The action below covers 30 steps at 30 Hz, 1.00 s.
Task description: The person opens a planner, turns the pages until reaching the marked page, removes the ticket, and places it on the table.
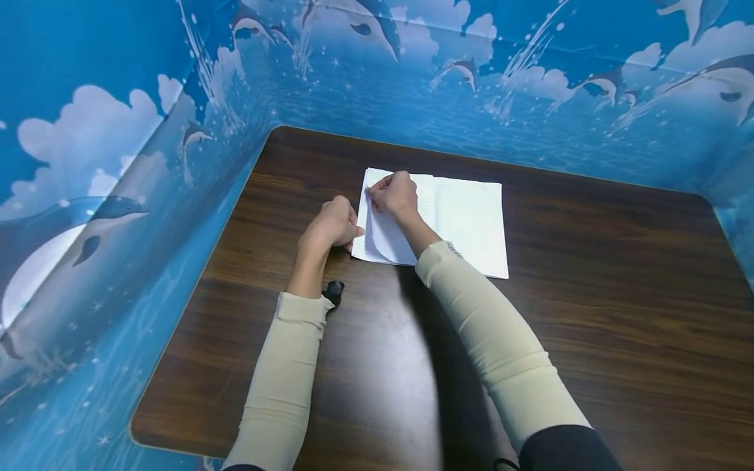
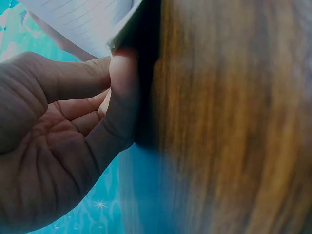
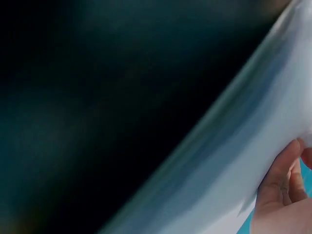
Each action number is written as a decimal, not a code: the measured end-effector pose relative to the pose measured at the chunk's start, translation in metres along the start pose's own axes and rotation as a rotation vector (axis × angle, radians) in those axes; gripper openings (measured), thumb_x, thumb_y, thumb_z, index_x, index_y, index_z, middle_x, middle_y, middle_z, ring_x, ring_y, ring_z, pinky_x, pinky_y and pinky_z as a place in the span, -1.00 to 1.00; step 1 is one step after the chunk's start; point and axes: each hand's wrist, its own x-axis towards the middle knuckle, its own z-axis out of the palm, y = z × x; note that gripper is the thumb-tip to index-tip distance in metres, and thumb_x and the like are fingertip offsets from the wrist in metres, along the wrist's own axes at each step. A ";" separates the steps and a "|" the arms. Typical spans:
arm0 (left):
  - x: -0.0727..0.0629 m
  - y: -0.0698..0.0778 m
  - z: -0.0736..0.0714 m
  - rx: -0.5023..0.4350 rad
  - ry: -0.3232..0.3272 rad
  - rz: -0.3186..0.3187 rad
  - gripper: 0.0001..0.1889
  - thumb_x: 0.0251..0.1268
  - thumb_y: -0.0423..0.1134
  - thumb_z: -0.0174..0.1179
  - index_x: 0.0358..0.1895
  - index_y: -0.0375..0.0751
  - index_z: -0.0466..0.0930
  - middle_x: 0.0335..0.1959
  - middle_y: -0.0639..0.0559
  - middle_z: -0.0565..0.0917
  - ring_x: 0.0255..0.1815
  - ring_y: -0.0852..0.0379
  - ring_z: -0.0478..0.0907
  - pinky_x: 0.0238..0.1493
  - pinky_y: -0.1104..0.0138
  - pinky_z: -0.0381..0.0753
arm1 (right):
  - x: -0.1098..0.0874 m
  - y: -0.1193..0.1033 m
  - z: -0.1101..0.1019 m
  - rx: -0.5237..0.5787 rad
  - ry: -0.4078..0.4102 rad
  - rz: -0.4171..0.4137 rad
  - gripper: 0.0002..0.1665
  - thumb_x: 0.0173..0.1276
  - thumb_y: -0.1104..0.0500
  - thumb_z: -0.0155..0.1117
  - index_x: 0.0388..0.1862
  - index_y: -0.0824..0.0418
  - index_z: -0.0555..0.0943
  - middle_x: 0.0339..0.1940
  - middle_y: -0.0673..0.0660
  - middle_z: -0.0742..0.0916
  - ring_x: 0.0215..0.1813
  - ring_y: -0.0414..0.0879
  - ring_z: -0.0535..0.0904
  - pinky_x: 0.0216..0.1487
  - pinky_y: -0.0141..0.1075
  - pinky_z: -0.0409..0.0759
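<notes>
White, with faint lines of print or ruling, the notebook (image 1: pixel 471 226) lay spread on the brown wood table (image 1: pixel 601 307), near its far edge and left of the middle. The left hand (image 1: pixel 331 226) was at the notebook's left side, fingers bent, pinching the edge of the paper between thumb and forefinger. The right hand (image 1: pixel 396 194) reached over the left half, its thumb and fingers closed together on a page (image 1: pixel 390 237) near the upper left corner; that page bowed up, its lower part curling clear of the sheets beneath. The right half lay flat.

Cream sleeves (image 1: pixel 283 379) covered both forearms, and a small black object (image 1: pixel 334 292) sat against the left cuff. Behind the table hung a blue sheet (image 1: pixel 377 111) printed with dolphins, clouds and water. Much of the right wrist view was dark and blurred.
</notes>
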 end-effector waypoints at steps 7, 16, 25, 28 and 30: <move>0.000 -0.005 -0.002 -0.057 -0.003 0.044 -0.75 0.58 -0.44 0.02 -0.32 -0.37 0.63 -0.69 0.01 0.56 -0.65 0.16 0.59 -0.52 0.37 0.50 | 0.000 0.003 -0.004 -0.086 -0.081 -0.120 -0.80 0.45 0.13 0.53 -0.05 0.20 0.89 -0.26 0.13 0.91 -0.32 -0.22 0.73 -0.21 -0.42 0.58; -0.001 -0.006 -0.004 -0.092 -0.047 0.087 -0.53 0.70 -0.18 0.14 -0.50 -0.36 0.67 -0.78 0.03 0.59 -0.69 0.17 0.57 -0.37 0.33 0.51 | -0.006 0.002 -0.006 -0.285 -0.128 -0.223 -0.70 0.45 0.09 0.54 0.11 0.10 0.85 0.12 0.13 0.86 0.19 -0.03 0.76 0.25 -0.16 0.68; -0.001 0.002 0.006 -0.015 0.023 -0.006 -0.68 0.54 -0.27 0.32 -0.45 -0.35 0.66 -0.73 -0.02 0.64 -0.65 0.12 0.56 -0.39 0.28 0.49 | -0.007 0.017 -0.031 -0.446 -0.120 -0.252 -0.60 0.47 0.07 0.52 0.22 0.15 0.80 0.25 0.17 0.81 0.31 0.07 0.72 0.25 -0.06 0.69; -0.002 0.003 0.007 -0.024 0.040 -0.028 -0.73 0.54 -0.27 0.33 -0.37 -0.37 0.67 -0.67 -0.06 0.65 -0.63 0.10 0.58 -0.39 0.27 0.51 | -0.004 0.034 -0.051 -0.522 -0.084 -0.241 -0.58 0.48 0.04 0.50 0.22 0.18 0.79 0.26 0.22 0.79 0.29 0.12 0.71 0.20 0.01 0.71; -0.003 0.004 0.007 -0.027 0.044 -0.036 -0.76 0.54 -0.27 0.33 -0.31 -0.38 0.66 -0.61 -0.09 0.65 -0.60 0.08 0.60 -0.37 0.26 0.53 | -0.002 0.048 -0.067 -0.533 -0.062 -0.227 -0.54 0.48 0.02 0.50 0.26 0.19 0.77 0.25 0.26 0.78 0.28 0.14 0.70 0.19 0.04 0.70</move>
